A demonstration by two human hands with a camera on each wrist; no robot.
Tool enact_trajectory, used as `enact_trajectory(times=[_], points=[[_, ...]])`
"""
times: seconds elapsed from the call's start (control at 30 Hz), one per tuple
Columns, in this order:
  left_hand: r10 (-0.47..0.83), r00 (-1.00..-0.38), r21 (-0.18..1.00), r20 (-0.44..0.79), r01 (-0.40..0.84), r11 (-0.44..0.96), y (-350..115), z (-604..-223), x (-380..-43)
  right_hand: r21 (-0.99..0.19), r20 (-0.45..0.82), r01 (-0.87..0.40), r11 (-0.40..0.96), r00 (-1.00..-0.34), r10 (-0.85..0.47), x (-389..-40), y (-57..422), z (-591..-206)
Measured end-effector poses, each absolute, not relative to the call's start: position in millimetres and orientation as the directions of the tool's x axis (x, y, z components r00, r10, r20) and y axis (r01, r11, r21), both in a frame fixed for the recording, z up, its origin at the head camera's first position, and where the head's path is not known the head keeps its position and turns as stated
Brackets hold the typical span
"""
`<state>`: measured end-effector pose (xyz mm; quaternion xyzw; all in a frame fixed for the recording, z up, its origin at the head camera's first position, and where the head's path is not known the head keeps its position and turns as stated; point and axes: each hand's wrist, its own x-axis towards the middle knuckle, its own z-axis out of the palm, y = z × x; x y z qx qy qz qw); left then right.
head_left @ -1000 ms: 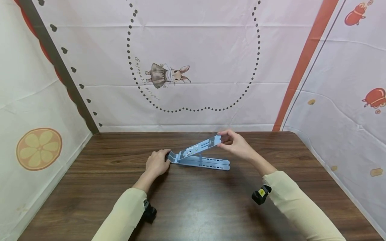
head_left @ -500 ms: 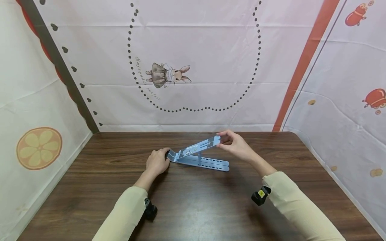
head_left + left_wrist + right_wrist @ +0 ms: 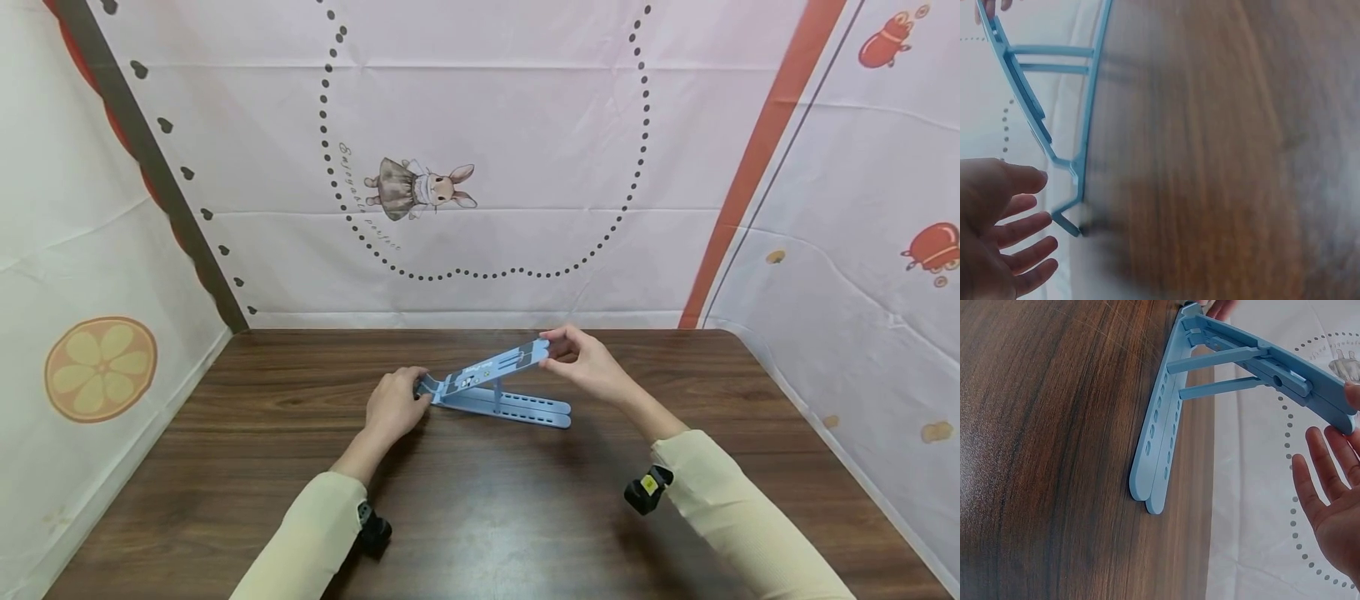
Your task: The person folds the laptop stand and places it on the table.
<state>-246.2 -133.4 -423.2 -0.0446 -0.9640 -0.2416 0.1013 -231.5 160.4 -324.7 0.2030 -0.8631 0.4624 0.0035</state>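
A light blue folding laptop stand [image 3: 483,400] rests on the table, its upper arm tilted up from the hinged end at the left. Two struts [image 3: 1222,359] link the slotted base [image 3: 1157,444] to the raised arm. My right hand [image 3: 588,362] pinches the arm's raised end, thumb on one side and fingers on the other. At the opposite end, my left hand [image 3: 393,404] is by the hooked lip [image 3: 1066,219]. Its fingers [image 3: 1025,228] are spread and loosely bent, with a fingertip right at the lip.
The brown wooden table [image 3: 495,517] extends around the stand. A white printed cloth [image 3: 525,167] hangs behind it and along both sides. Black wrist cameras [image 3: 372,531] hang below both cream sleeves [image 3: 738,508].
My left hand has shifted slightly right over the lip, its thumb now closer to the hinge. The right hand and the tilt of the arm look nearly the same.
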Motion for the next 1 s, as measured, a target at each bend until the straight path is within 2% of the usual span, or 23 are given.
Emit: enact_trajectory(times=[0.43,0.7,1.0], points=[[0.049,-0.952,0.502,0.301,0.202,0.841,-110,-420,-238,-0.806,0.196,-0.351,0.477,-0.918,-0.344,-232,159,-326],[0.029,-0.955,0.493,0.295,0.178,0.851,-98,-423,-238,-0.816,0.208,-0.350,0.460,-0.920,-0.332,-255,168,-354],[0.004,-0.962,0.478,0.274,0.140,0.867,-93,-423,-241,-0.818,0.236,-0.373,0.438,-0.912,-0.336,-256,170,-358]])
